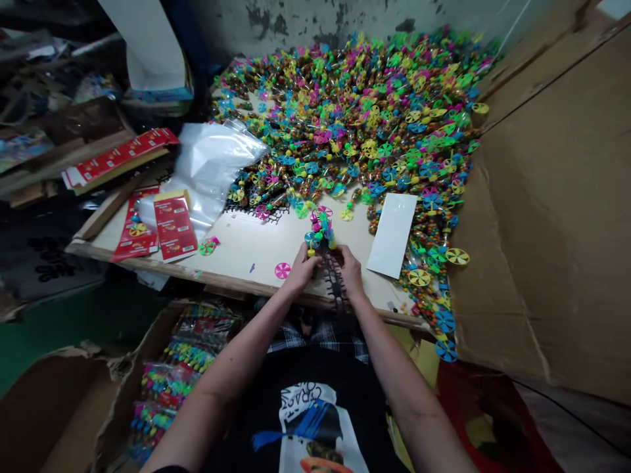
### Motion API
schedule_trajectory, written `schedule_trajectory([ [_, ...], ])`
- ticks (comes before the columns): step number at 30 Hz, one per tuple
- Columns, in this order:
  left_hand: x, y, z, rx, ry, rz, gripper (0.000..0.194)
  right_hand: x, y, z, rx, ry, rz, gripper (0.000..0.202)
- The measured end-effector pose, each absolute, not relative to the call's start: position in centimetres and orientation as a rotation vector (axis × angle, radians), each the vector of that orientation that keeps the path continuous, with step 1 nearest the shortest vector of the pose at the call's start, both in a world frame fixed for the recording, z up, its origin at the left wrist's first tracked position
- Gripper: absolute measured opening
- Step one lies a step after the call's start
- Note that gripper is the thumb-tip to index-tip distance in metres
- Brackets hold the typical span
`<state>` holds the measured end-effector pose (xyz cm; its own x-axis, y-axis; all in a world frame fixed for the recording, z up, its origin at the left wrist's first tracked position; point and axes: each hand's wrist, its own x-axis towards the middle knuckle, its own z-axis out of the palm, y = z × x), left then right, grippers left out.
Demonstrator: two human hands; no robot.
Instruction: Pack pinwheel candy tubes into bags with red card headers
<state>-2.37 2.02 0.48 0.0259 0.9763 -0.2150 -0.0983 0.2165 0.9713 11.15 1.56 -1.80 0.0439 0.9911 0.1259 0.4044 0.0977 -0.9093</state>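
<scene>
Near the front edge of the table, my left hand (302, 268) and my right hand (350, 270) face each other around a black toothed plastic strip (335, 279). Small fan toys (321, 226) with pink, blue, green and yellow parts stand at the strip's far end, between my fingers. My right fingers are closed along the strip's right side. On the left, my thumb and fingers close at the toys; exactly which part they grip is hidden. A loose pink fan wheel (282, 270) lies just left of my left hand.
A large heap of candy-filled fan toys (355, 112) covers the back and right. A white card (393, 235) lies at right, clear plastic bags (211, 164) and red printed cards (175, 226) at left. A cardboard wall (547, 217) borders the right; an open carton (148, 348) with packed toys stands below.
</scene>
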Motion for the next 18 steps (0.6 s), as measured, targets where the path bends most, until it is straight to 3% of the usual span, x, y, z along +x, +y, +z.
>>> schedule_trajectory([
  [10, -4.7, 2.4, -1.1, 1.317, 1.326, 1.216, 0.024, 10.9, 1.4, -2.0, -1.466, -1.344, 0.882, 0.030],
  [18, -4.2, 3.1, -0.9, 1.116, 1.197, 1.363, 0.027, 10.9, 1.3, -2.1, -1.430, -1.335, 0.923, 0.028],
])
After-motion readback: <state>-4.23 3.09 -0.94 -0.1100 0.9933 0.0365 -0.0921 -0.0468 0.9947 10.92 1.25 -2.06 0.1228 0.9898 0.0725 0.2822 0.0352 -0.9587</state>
